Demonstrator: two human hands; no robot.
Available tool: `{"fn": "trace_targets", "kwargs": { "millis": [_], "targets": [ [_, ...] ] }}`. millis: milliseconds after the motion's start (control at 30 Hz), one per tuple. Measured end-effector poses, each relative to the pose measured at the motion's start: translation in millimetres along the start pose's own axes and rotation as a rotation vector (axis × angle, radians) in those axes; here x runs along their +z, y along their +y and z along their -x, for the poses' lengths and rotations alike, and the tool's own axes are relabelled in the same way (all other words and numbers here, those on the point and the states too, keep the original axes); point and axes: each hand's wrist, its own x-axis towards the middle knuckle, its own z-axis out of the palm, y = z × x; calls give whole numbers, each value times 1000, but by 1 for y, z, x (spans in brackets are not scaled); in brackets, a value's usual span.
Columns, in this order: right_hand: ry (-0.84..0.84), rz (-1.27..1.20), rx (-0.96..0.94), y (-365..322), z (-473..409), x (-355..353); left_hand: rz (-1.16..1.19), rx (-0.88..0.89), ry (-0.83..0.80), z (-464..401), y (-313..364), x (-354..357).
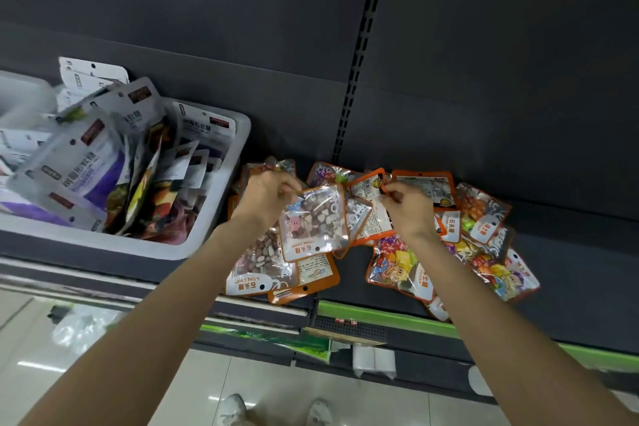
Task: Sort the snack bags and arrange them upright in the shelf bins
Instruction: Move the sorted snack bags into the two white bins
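1. On the far left sits a white bin [221, 197] on the dark shelf [570, 273]. It is stuffed with white and purple bags [86, 162]. They lean every which way, not neatly upright.
2. Just right of the bin, the left hand [266, 194] pinches the top corner of a stone candy bag [311, 221]. The bag hangs down from the fingers, above other bags.
3. Under it lies another pebble bag [262, 263], flat on the shelf.
4. The right hand [408, 207] has its fingers curled on the edge of an orange bag [366, 218]. That bag touches the stone candy bag.
5. Farther right, a heap of colorful bags [484, 242] lies flat on the shelf. Some hang over the front edge.
6. I think these bags are light and floppy. The clear plastic looks shiny, so it may slip. The candies inside are hard lumps that slide to the bottom.
7. The flat sealed top edge looks like the best spot to hold. Holding there lets the heavy part drop, so the bag can stand in a bin.
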Motion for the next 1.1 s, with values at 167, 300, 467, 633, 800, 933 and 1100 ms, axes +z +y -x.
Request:
{"fn": "trace_targets", "kwargs": {
  "millis": [167,300,467,633,800,933,1100],
  "targets": [
    [91,57,-72,-3,6,-28,69,86,40,10,25,-13],
    [165,69,-179,-24,12,-50,84,155,140,26,42,-32],
    [171,-80,-330,-83,27,-57,27,198,322,56,43,-77],
    [120,-137,-442,-152,50,-39,-4,180,500,93,16,-140],
    [48,-199,-547,-240,82,7,-17,126,616,133,-40,-212],
    [41,-233,-612,-316,112,67,-73,107,654,162,-107,-277],
    [70,-259,-606,-405,156,147,-63,69,633,190,-198,-363]
  ]
}}
